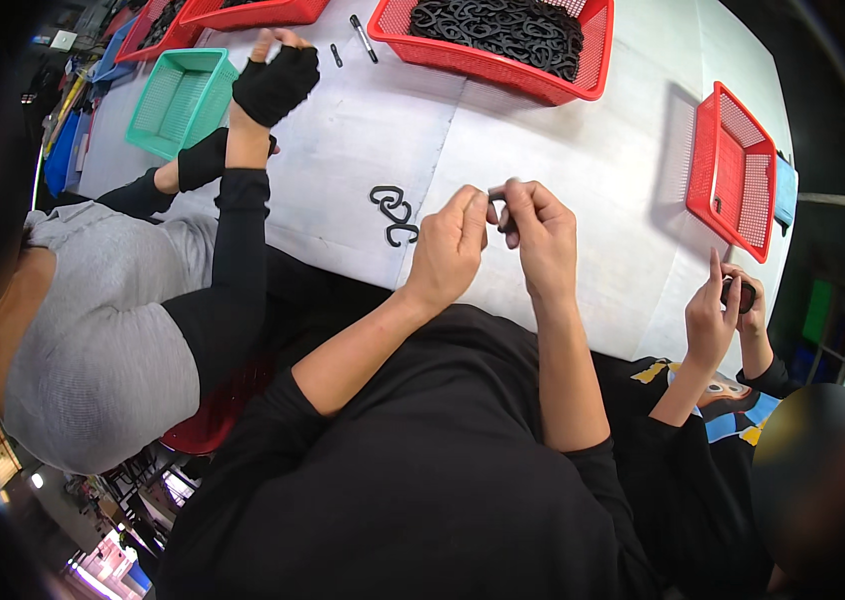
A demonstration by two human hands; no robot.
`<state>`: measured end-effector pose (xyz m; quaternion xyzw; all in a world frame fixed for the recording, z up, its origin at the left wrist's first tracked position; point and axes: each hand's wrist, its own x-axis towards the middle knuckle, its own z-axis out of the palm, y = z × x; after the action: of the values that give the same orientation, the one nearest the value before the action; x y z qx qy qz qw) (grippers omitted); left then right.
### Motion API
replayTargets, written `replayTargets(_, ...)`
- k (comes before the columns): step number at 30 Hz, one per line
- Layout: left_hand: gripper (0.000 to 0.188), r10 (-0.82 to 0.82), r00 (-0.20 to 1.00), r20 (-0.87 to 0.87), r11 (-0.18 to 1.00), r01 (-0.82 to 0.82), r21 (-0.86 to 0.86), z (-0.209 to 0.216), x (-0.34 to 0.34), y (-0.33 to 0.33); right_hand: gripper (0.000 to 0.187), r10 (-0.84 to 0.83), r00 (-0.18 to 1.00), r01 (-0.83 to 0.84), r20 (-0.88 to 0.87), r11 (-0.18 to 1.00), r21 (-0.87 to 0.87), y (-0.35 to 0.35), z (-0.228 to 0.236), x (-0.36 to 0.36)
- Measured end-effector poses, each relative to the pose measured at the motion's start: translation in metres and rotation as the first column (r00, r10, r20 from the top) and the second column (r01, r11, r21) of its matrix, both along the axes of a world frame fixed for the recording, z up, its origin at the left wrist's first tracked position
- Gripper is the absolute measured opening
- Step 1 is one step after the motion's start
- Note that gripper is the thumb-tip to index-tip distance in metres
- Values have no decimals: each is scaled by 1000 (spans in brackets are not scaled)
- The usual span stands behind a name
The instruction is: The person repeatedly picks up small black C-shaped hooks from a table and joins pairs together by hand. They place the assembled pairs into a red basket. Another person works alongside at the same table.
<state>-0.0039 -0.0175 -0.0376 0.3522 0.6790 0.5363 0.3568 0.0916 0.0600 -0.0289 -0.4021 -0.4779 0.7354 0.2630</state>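
Observation:
My left hand [451, 250] and my right hand [546, 240] are close together above the near edge of the table. Both are closed, with fingertips pinched. Between the fingers of the right hand shows part of a dark C-shaped link [511, 226], mostly covered by the fingers. The left fingertips meet at the same spot, but what they pinch is hidden. On the table left of my left hand lie several black C-shaped links [393, 205], touching or nearly touching one another.
A red basket [503, 75] heaped with similar black links stands ahead. A pen [364, 38] lies beside it. A green basket [158, 140] is at left, near a co-worker's gloved hand [278, 85]. At right are a red basket [703, 150] and another co-worker's hands [713, 320] holding a dark round thing.

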Motion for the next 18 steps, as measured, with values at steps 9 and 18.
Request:
replayTargets(9, 32, -210, 950, 231, 971, 231, -68, 2, -13, 14, 13, 20, 999, -19, 42, 1000, -23, 22, -13, 9)
replayTargets(18, 40, -62, 808, 585, 956, 218, -199, -2, -32, 30, 21, 86, 983, -156, 160, 850, 503, 33, -4, 3)
